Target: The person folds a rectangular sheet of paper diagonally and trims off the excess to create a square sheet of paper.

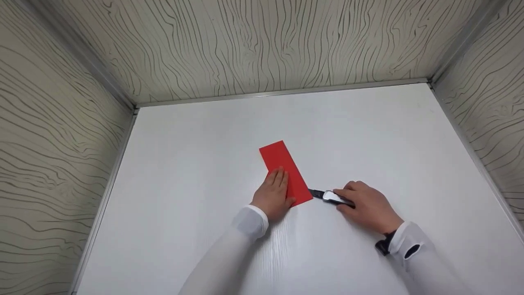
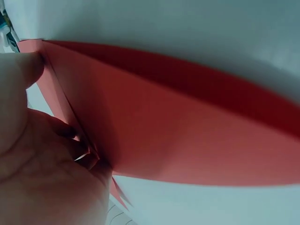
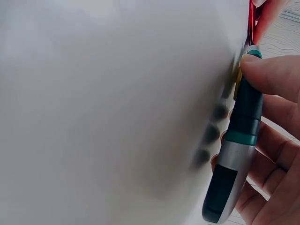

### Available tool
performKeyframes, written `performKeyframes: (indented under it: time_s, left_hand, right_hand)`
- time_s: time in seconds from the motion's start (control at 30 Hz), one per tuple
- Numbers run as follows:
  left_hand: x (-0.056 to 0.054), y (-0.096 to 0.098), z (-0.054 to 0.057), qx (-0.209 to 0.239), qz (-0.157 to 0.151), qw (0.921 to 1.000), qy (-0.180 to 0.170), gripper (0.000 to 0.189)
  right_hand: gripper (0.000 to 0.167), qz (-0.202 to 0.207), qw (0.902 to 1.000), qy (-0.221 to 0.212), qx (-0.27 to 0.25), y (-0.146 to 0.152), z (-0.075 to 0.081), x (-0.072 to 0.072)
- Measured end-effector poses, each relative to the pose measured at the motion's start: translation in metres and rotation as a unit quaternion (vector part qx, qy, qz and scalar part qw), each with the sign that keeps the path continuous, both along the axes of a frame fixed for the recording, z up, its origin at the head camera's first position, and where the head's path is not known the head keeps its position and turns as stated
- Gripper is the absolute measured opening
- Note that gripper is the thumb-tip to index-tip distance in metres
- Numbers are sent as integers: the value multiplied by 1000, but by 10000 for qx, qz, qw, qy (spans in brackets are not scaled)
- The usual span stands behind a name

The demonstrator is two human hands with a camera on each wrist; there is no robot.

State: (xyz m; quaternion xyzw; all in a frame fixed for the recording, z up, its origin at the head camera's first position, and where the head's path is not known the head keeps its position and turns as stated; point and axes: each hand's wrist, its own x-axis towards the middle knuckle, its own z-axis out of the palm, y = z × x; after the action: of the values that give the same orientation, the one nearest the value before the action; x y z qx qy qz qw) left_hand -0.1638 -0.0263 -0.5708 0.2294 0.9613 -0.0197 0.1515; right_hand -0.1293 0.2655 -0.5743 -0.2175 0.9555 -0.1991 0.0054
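1. My left hand is lying on a folded sheet of bright red paper, its fingers stretched out – it is pressing the sheet rather than gripping it. My thumb is resting by the sheet's near end.
2. The red sheet is sitting at a slant around the middle of the smooth white worktop, its near end leaning toward my right. In the left wrist view it is showing a darker red layer along one edge, with the brighter panel bowing beside it.
3. My right hand is gripping a slim black-and-silver hand tool with teal bands, the fingers curling round its handle and the thumb lying along it.
4. The tool's dark tip is meeting the sheet's right edge, just beside the near right corner; I cannot tell whether it is going between the layers.
5. White fabric sleeves are covering both my forearms, and a black wrist strap is showing at my right cuff.
6. Cream panels with dark wood-grain lines are standing around the worktop, with a grey metal strip running along its far edge.
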Motion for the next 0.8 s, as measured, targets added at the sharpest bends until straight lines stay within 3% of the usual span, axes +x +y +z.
performKeyframes:
  time_s: [0.37, 0.57, 0.8]
  left_hand:
    - [5, 2, 1, 99, -14, 9999, 17, 87]
    - [6, 2, 0, -92, -190, 9997, 133, 82]
    - [6, 3, 2, -179, -173, 9996, 144, 85]
  right_hand:
    - [41, 170, 9998, 98, 83, -1, 1, 2]
    - [40, 207, 9995, 202, 108, -3, 1, 2]
    - [40, 148, 9997, 99, 139, -3, 1, 2]
